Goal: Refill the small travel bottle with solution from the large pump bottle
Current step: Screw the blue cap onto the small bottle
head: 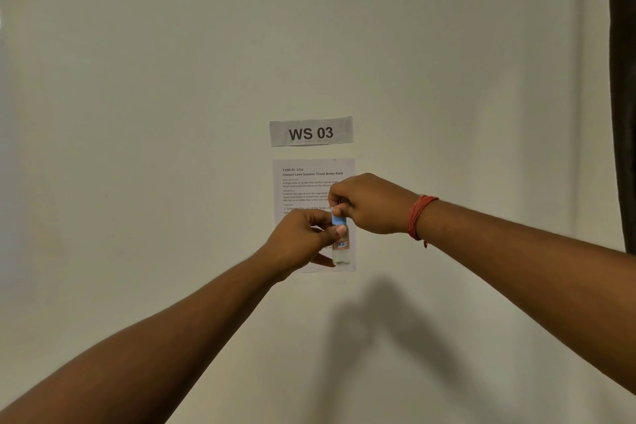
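Both hands held a small clear bottle up in front of a pale wall.

The small bottle (pixel 340 248) stood upright in mid-air, held out at arm's length in front of a printed sheet (pixel 309 182) stuck to the wall (pixel 137 113). The left hand (pixel 303 237) gripped its upper body, fingers curled round it and the thumb pressed just under the blue cap (pixel 339 220). The right hand (pixel 371 205) came from above, its fingers curled and pinching the cap. Clear liquid showed in the bottom of the bottle, and a small red-edged label (pixel 341 244) sat on its middle. A red thread band (pixel 418 217) circled the right wrist. Above the sheet hung a sign (pixel 311 132) reading "WS 03".
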### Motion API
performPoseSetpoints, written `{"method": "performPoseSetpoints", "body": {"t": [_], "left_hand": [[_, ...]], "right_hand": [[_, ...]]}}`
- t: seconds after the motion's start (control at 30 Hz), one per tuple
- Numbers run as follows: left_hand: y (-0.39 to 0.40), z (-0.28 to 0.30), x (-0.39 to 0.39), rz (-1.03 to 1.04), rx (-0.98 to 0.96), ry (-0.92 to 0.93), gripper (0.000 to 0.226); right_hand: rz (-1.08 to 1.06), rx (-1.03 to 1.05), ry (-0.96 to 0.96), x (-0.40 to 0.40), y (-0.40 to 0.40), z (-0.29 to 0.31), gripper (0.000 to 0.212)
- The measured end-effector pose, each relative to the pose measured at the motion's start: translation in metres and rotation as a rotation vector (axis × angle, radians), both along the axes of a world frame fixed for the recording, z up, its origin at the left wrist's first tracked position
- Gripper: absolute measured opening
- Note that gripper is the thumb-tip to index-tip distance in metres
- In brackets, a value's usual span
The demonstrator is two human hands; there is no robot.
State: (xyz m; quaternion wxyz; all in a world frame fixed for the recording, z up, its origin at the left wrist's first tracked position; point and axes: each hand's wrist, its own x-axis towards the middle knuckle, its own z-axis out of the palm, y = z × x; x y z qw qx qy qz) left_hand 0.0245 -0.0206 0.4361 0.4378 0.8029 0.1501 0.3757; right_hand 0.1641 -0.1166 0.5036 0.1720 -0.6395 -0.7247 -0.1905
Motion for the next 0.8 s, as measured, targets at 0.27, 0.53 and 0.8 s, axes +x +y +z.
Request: {"method": "performPoseSetpoints", "body": {"t": [0.27,0.53,0.8], "left_hand": [[0.001,-0.003,0.004,0.030,0.029,-0.012,0.012],[0.005,-0.005,0.000,0.015,-0.001,0.017,0.015],[0.006,-0.016,-0.007,-0.015,-0.039,0.068,0.022]], "right_hand": [[-0.004,0.076,0.009,-0.001,0.000,-0.008,0.008],[0.037,0.119,0.078,0.003,0.001,-0.018,0.011],[0.071,0.106,0.177,0.005,-0.001,-0.035,0.013]]}}
